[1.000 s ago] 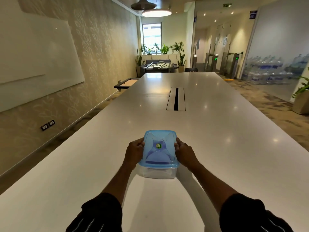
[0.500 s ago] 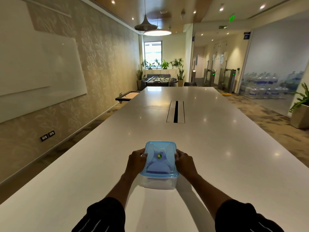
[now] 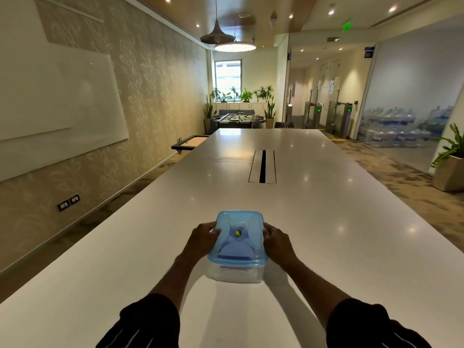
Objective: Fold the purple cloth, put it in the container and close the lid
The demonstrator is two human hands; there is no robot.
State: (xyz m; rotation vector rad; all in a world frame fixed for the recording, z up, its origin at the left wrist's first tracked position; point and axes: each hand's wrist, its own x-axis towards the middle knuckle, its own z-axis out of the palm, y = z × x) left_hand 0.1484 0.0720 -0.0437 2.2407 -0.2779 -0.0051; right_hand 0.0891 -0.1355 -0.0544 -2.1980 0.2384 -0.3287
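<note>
A clear plastic container (image 3: 237,273) stands on the long white table (image 3: 326,222) in front of me. Its translucent blue lid (image 3: 238,237) sits on top, with a small green sticker in the middle. Through the lid a purple cloth (image 3: 234,256) shows inside the container. My left hand (image 3: 202,241) presses against the lid's left edge, fingers curled over the rim. My right hand (image 3: 277,243) holds the right edge the same way.
A cable slot (image 3: 262,167) runs along the table's middle farther away. A whiteboard wall is to the left, carpet and a planter (image 3: 449,172) to the right. A foosball table (image 3: 237,120) stands beyond the table's far end.
The camera has tilted up, so the container and hands appear lower in view. Both hands stay on the lid's sides; the container has not visibly moved on the table.
</note>
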